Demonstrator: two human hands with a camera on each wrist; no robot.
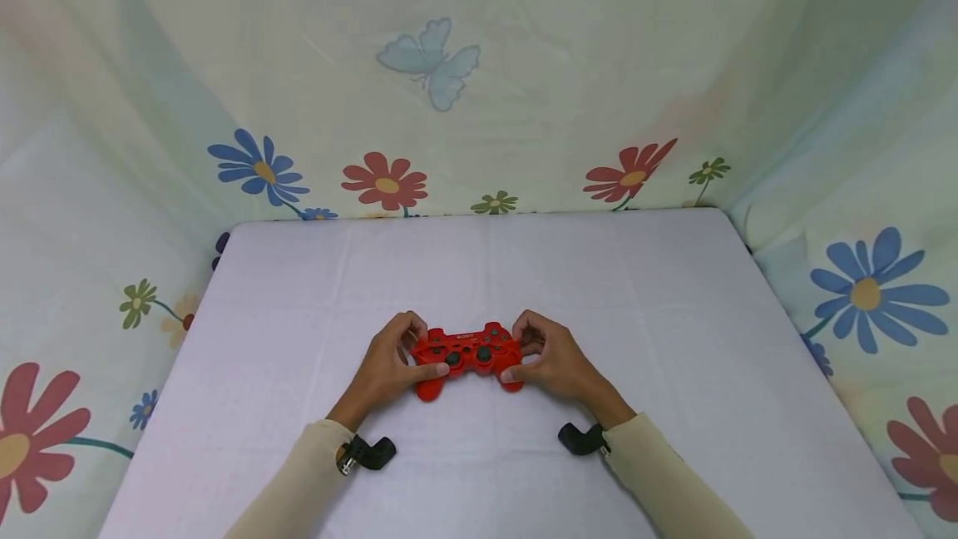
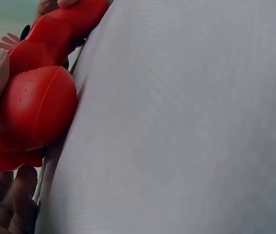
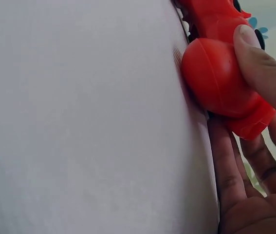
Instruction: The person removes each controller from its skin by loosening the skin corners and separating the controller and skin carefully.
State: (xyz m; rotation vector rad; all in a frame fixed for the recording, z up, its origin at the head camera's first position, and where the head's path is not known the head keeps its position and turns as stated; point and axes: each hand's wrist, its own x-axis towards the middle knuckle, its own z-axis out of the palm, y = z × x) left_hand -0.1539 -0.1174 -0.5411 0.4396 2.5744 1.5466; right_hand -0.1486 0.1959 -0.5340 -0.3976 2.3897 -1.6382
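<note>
We see a red game controller (image 1: 469, 349) just below the centre of the head view, sticks facing up, at the white-covered desk (image 1: 479, 456); we cannot tell whether it touches it. The fingers of the left hand (image 1: 387, 361) grasp its left end, thumb lying on top, and the right hand (image 1: 557, 361) grasps the other end likewise. Beyond, we see a flowered curtain (image 1: 554, 90) across the upper frame.

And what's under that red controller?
White cloth spreads out beneath the controller. The patch directly under its body is covered, so I can't tell whether anything small lies there.
</note>
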